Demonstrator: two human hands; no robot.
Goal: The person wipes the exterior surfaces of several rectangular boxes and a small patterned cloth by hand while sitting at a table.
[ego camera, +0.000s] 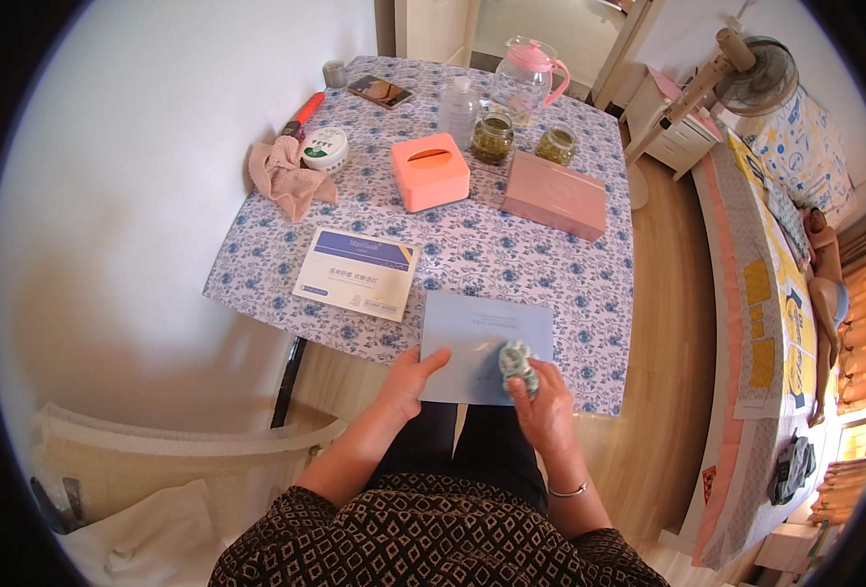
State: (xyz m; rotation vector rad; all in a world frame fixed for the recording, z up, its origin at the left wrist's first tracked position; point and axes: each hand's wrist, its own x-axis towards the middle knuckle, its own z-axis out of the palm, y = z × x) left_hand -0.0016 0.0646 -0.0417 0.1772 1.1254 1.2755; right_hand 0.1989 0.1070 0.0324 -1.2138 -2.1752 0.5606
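Observation:
A flat light-blue box or folder (451,330) lies at the table's near edge, jutting slightly over it. My left hand (409,380) grips its left edge, thumb on top. Bunched in my right hand (548,412) is a green-and-white cloth or knitted scrubber (515,361), pressed against the blue surface near the right side. Light glints off the blue cover beside the cloth. Just left of it rests a white and blue printed flat box (358,277). Farther back stand an orange tissue box (433,180) and a pink box (556,194).
The floral-covered table (477,242) also holds a pink cloth (286,172), a round white tub (325,149), a phone (380,92), glass jars (492,139), a plastic bottle (459,110) and a pink-lidded pitcher (525,81). A fan (756,77) stands right; a person (823,271) lies on the bed.

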